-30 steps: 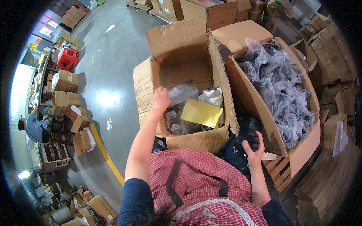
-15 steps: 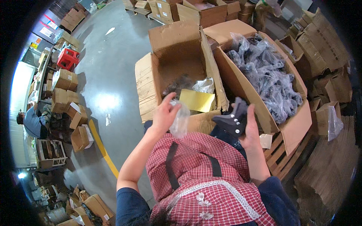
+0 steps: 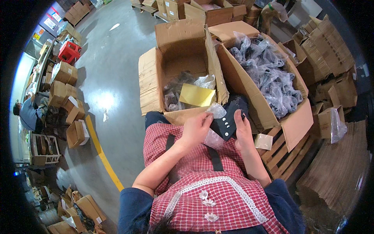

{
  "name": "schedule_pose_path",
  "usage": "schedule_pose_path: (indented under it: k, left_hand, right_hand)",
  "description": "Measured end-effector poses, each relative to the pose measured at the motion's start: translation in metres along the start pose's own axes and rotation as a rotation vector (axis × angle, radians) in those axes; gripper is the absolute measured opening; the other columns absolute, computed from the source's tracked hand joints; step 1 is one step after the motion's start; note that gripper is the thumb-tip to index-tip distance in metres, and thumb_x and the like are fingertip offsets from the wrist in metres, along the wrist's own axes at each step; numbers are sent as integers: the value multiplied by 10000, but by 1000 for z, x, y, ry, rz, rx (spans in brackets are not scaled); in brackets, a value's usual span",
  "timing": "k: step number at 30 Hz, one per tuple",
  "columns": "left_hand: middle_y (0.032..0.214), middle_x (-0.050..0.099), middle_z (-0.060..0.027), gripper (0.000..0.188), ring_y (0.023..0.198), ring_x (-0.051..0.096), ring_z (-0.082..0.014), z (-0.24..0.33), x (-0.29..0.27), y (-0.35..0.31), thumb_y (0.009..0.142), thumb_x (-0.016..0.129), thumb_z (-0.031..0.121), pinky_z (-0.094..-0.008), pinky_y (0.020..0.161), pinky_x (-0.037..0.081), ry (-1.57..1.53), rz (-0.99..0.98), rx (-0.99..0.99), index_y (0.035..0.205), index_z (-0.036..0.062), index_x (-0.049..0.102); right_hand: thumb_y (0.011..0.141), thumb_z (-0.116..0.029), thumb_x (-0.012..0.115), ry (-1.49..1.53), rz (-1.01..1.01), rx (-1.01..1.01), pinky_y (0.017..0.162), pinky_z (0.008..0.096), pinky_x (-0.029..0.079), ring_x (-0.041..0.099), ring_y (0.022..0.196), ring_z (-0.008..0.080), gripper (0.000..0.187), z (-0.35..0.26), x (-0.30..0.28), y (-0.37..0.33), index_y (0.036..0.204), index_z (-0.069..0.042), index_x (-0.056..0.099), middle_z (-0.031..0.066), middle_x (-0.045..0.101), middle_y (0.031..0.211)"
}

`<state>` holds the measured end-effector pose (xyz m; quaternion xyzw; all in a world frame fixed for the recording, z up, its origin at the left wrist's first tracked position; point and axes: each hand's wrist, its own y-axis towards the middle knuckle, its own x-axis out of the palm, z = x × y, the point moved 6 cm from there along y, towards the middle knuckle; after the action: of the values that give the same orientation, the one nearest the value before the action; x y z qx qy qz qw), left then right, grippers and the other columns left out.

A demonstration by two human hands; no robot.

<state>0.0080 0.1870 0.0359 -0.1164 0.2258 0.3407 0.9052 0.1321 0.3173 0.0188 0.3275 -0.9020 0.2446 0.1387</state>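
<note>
In front of my apron, my right hand (image 3: 243,128) grips a black piece (image 3: 224,124) with a row of several whitish round studs; its exact kind I cannot make out. Thumb and fingers of my left hand (image 3: 195,128) pinch a clear plastic bag (image 3: 214,139), which lies against the left side of the black piece. Part of the bag shows above my left fingertips and part below. Just beyond my hands is an open cardboard box (image 3: 149,87) with crumpled clear plastic and a yellow card (image 3: 197,94) inside.
At the right, a larger open carton (image 3: 300,126) full of plastic-wrapped dark pieces rests on a wooden pallet (image 3: 286,160). Stacked flat cardboard (image 3: 331,167) lies beyond it. A yellow floor line (image 3: 102,154) runs at the left. Another person (image 3: 29,115) is at the far left near boxes.
My left hand has moved right with the plastic bag, up against the black piece. My right hand has shifted slightly left and the black piece has turned.
</note>
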Motion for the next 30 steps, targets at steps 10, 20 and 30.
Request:
schedule_pose_path:
  k: [10,20,30]
  left_hand:
    - [870,707,-199,265,802,702,-331,-18,5,-10,992,575,246,-398,710,520,-157,93,31,1085,29,697]
    - [595,561,-96,298,535,559,-264,15,4,-28,964,614,130,-398,542,419,-157,154,132,1243,73,527]
    - [710,655,-135,538,540,649,-292,41,14,-40,954,574,92,-397,494,492,206,242,465,1434,-45,375]
  right_hand:
    - [856,-105,769,-99,-305,212,950,326,480,621,1073,174,497,8,-8,-17,1289,-24,539,60,648,1165]
    - [869,-207,780,139,-59,268,683,336,558,669,778,146,289,19,-24,9,1093,-72,657,26,705,980]
    - [914,-299,744,228,-57,217,824,348,539,672,934,203,369,26,0,-1,1162,-47,641,70,702,1070]
